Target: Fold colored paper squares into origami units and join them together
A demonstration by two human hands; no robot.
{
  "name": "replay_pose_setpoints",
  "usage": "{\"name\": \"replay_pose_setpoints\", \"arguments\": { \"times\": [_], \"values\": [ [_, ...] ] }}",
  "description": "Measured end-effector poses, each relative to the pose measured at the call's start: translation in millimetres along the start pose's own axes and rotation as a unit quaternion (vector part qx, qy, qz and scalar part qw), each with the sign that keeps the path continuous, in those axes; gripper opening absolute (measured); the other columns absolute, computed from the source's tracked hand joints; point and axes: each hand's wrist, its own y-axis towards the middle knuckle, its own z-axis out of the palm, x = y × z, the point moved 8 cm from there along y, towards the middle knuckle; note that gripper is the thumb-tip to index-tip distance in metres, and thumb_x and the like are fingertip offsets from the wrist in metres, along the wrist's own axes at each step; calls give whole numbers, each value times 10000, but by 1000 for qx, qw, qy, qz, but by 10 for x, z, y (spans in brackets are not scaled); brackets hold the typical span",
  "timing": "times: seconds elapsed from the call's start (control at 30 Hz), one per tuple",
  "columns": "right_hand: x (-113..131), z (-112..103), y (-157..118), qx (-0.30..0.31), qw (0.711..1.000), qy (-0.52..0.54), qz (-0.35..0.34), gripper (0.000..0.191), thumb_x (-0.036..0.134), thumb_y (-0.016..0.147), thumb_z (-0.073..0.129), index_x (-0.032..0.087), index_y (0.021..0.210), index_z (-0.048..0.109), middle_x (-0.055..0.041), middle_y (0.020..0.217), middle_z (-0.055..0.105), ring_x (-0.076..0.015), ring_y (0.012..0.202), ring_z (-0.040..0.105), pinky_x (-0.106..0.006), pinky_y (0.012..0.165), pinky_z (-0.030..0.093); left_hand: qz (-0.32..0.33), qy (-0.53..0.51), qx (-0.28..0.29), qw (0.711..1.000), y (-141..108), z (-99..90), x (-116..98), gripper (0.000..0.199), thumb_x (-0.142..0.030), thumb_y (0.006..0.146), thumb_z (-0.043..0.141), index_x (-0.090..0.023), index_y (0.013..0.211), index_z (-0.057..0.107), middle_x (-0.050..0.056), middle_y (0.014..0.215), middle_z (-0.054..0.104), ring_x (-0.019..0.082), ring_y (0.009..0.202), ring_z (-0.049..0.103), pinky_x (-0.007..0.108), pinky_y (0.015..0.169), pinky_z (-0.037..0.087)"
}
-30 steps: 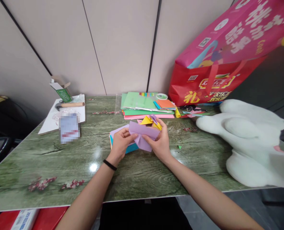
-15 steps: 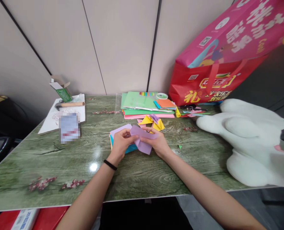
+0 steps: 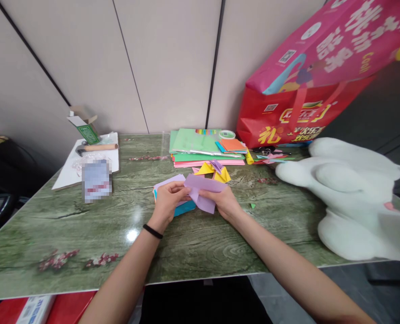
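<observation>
Green wood-grain tabletop runs beneath both forearms, which we see slanting inward from the near side, the left wrist wearing a black band. Farther in, the left hand is curled with thumb and fingertips pinching the left part of a creased purple paper. The right hand grips its right part, thumb laid across the near face and fingers hidden behind. We find that paper between the hands, above the table's middle, partly bent. Under the left hand lie loose sheets, a blue sheet showing at the near side; a green scrap sits to the right of the right hand.

Just beyond is a folded yellow, pink and purple piece. A second ago we saw the right fingers over its right part; now the hand has drawn lower and that part shows whole. Half a second ago fingers showed above the paper's far edge, while the left hand's pinch has hardly changed. Farthest, we see a stack of coloured sheets.
</observation>
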Motion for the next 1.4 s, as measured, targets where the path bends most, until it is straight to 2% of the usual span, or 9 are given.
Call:
{"name": "replay_pose_setpoints", "arguments": {
  "times": [0.13,0.5,0.8,0.97,1.23,1.4],
  "values": [
    [-17,26,-4,11,1000,17,5,455,203,443,819,181,871,666,-28,844,680,-187,758,619,-332,742,497,7,-6,-16,1000,1,-11,9,313,-237,476,828,-105,720,682,19,628,701,101,517,624,197,539,543],
    [-45,-4,-3,-10,1000,23,15,400,233,413,830,164,776,677,-22,753,687,-174,686,611,-322,704,495,-9,-15,-34,999,7,-23,42,317,-239,454,831,-97,690,674,30,591,691,112,495,625,208,533,542],
    [-43,18,-11,-4,1000,21,17,364,264,456,826,163,775,684,-19,764,692,-164,699,612,-305,710,488,5,1,-51,999,-25,-16,8,256,-208,474,815,-105,648,658,12,549,672,96,471,606,185,510,521],
    [-29,38,-13,8,1000,24,17,465,218,409,841,163,839,672,-14,793,679,-159,702,610,-299,703,488,10,0,-46,999,-3,-23,37,264,-208,464,821,-108,643,654,7,530,662,97,464,603,186,502,518],
    [1,10,-15,-8,1000,10,16,452,224,422,825,181,843,667,-17,794,673,-166,688,602,-306,673,496,-24,-14,5,1000,6,13,63,317,-233,489,829,-110,747,693,28,664,711,116,552,645,220,582,551],
    [48,23,-26,-6,1000,-1,16,476,247,415,829,177,855,665,-21,805,678,-174,698,607,-311,681,495,-22,-17,10,1000,3,17,17,323,-234,515,817,-108,791,707,46,716,726,145,601,666,265,646,564]
  ]
}}
